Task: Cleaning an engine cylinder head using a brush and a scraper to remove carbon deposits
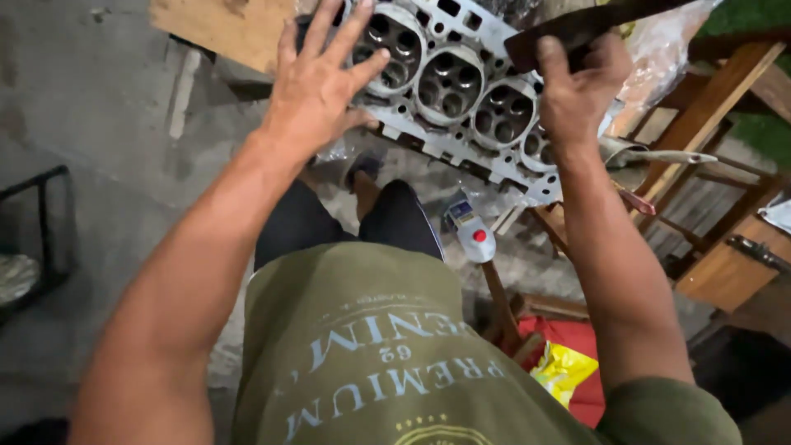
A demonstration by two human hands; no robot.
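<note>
A grey metal engine cylinder head [449, 82] with several round combustion chambers lies across a wooden bench at the top of the head view. My left hand [317, 78] rests flat on its left end, fingers spread. My right hand [577, 86] is closed around a dark flat tool [577, 29] held over the right-hand chambers.
A white spray can with a red cap [475, 239] stands below the bench by my legs. Wooden frames [725, 91] and a board with a metal tool [754, 251] sit to the right. A red and yellow bag [568, 363] lies on the concrete floor. A black metal stand [45, 231] is at the left.
</note>
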